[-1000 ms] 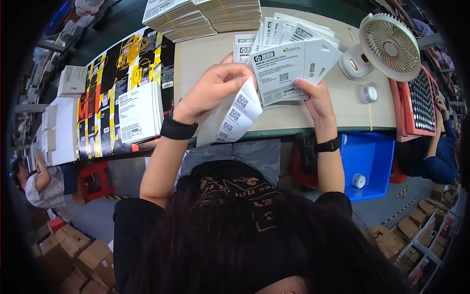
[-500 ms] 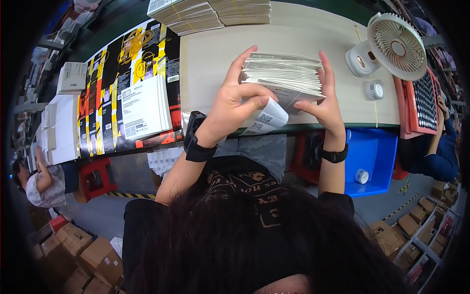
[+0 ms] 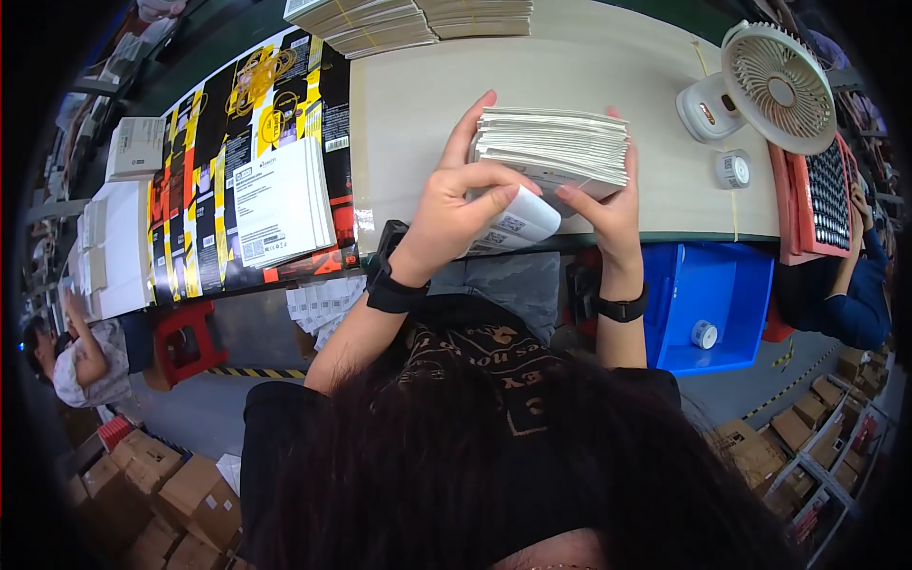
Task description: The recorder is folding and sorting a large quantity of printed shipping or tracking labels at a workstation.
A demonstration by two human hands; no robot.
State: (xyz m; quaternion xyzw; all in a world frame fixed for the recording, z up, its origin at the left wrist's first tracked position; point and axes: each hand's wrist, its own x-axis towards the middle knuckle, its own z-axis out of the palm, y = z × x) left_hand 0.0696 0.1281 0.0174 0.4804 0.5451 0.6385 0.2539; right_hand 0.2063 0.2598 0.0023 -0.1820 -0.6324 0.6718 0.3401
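A thick stack of flat white cartons (image 3: 553,141) stands between my hands at the near side of the table, its layered edges facing up. My left hand (image 3: 461,214) pinches a curling white strip of labels (image 3: 521,220), printed with square codes, between thumb and index finger. Another finger of that hand reaches up along the stack's left side. My right hand (image 3: 608,214) is closed around the stack's right end, its thumb pressed on the near face. The stack partly hides the right fingers. The strip's lower part hangs by the table edge.
A white fan (image 3: 774,90) and a label roll (image 3: 731,169) stand at right, near a red tray (image 3: 798,204). Flat cartons (image 3: 280,204) lie at left on a printed sheet; bundled stacks (image 3: 380,27) sit at the back. Below is a blue bin (image 3: 712,309). Co-workers sit on both sides.
My right thumb has shifted up and left on the stack's near face. The stack has turned slightly, and the view has moved a little. My left hand still pinches the strip.
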